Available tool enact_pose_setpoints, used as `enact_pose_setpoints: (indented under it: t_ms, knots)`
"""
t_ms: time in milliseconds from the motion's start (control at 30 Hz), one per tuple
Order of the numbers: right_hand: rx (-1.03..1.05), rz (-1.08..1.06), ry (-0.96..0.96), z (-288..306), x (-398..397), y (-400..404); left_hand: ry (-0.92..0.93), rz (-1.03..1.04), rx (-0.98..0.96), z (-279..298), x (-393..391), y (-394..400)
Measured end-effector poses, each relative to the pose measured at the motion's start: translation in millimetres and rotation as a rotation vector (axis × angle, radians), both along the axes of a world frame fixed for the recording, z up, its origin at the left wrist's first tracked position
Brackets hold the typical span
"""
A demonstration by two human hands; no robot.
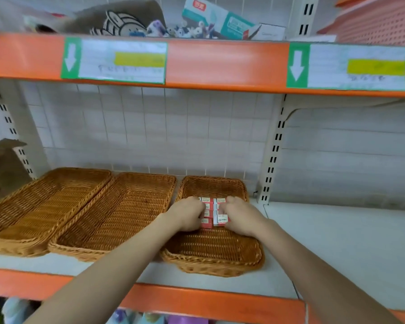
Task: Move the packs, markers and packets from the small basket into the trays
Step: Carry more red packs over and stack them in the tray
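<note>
Head view: left hand (pixel 189 212) and right hand (pixel 237 215) flank the red-white packs (pixel 214 212), fingers curled onto them, mid right wicker tray (pixel 220 265), both hands equally near.

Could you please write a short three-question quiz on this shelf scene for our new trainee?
1. True or false: the small red and white packs lie in the rightmost wicker tray.
2. How many wicker trays sit on this shelf?
A. two B. three C. four
3. Fill in: the left tray and middle tray hold ____.

Key
1. True; the left hand and right hand both grip the packs there.
2. B
3. nothing
</note>
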State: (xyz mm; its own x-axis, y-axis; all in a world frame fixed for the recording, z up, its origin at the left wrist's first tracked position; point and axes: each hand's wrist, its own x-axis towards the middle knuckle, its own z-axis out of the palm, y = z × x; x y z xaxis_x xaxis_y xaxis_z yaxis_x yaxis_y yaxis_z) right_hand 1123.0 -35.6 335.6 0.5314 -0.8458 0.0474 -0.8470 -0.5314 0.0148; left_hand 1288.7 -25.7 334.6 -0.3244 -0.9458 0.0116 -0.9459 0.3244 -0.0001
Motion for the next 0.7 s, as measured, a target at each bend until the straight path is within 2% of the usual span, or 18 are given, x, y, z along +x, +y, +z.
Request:
enact_pose_setpoints:
  t_ms: [167, 400, 700]
  knots:
    - [0.042, -0.04, 0.037, -8.5, 4.3, -2.3, 0.052, -0.021, -0.001, -7.0, 0.0, -7.2]
    - [-0.007, -0.055, 0.044, -10.4, 6.6, -1.3, 0.103, -0.054, -0.053, -14.2, 2.1, -7.0]
    - [0.01, -0.03, 0.089, -3.7, 9.5, 6.0, 0.081, -0.032, -0.066, -10.9, 2.3, -4.4]
